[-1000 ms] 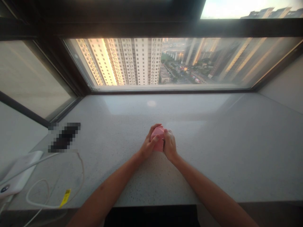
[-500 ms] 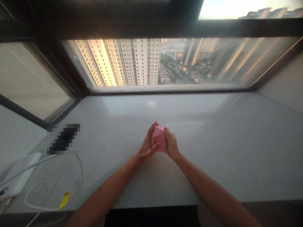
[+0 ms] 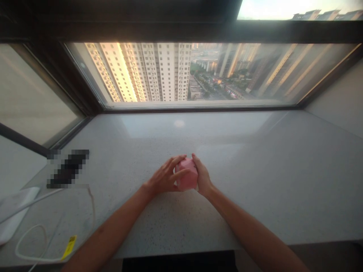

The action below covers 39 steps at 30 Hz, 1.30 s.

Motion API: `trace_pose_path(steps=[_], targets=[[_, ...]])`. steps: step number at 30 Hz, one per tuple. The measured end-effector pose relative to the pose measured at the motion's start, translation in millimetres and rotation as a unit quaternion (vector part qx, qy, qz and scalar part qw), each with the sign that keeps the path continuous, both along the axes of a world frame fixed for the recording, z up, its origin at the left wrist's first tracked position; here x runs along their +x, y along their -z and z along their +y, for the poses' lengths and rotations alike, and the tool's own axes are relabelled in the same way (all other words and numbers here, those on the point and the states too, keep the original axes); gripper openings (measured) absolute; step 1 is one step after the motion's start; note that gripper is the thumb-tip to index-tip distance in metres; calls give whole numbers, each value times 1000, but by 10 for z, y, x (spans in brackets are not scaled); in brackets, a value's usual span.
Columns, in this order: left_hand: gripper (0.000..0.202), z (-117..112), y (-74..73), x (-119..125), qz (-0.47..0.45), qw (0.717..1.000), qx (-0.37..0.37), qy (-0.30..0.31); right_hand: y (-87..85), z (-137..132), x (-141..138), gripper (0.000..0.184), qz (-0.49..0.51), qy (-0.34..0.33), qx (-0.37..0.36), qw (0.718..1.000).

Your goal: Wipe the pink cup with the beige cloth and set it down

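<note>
A small pink many-sided object (image 3: 187, 181) with flat faces is held between both hands over the sill; its exact kind is unclear. My left hand (image 3: 167, 173) is wrapped round its left side, fingers bent over the top and front. Against its right side presses my right hand (image 3: 203, 174), its fingers partly hidden behind the object. A small dark mark shows on the object near the right fingers. Whether its underside touches the sill cannot be made out.
The speckled grey sill (image 3: 255, 181) runs up to a window (image 3: 181, 107) with tall buildings outside. On the left lie a blurred-out dark item (image 3: 68, 169), a white device (image 3: 17, 211) and a white cable with a yellow tag (image 3: 69, 247).
The pink object has turned and moved slightly down and towards the left. My left hand has shifted its grip, with its fingers now over the top and front. The view has moved a little.
</note>
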<state>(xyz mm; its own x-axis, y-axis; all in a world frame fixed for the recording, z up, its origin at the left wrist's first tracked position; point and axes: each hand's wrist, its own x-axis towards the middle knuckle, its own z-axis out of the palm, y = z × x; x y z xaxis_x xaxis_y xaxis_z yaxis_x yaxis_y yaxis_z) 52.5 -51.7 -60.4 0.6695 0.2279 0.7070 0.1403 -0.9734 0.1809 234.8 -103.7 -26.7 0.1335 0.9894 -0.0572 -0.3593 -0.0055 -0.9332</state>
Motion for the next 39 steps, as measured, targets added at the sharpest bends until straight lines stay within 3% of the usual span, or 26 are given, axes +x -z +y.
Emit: trace_pose_path(steps=[3, 8, 17, 20, 24, 29, 34, 39], targets=[[88, 4, 58, 6, -11, 1000, -7, -7, 26, -27, -25, 67, 52, -14, -62, 997], [88, -32, 102, 24, -16, 999, -13, -27, 42, -103, -72, 76, 72, -63, -46, 994], [99, -145, -34, 86, -44, 998, 0, -37, 105, -143, -53, 81, 56, -77, -24, 995], [104, -160, -40, 89, -42, 998, 20, -50, 99, -130, -19, 73, 33, -78, 0, 996], [105, -144, 12, 92, -40, 997, 36, -57, 96, -131, 28, 55, 8, -29, 23, 999], [105, -109, 96, 96, -39, 998, 34, -47, 119, -126, 45, 52, 26, -55, 18, 998], [100, -70, 82, 72, -12, 998, 25, -48, 63, -94, 33, 52, 61, -65, 3, 996], [91, -67, 33, 61, -5, 998, 37, -49, 73, -142, 12, 51, 21, 1, 35, 999]])
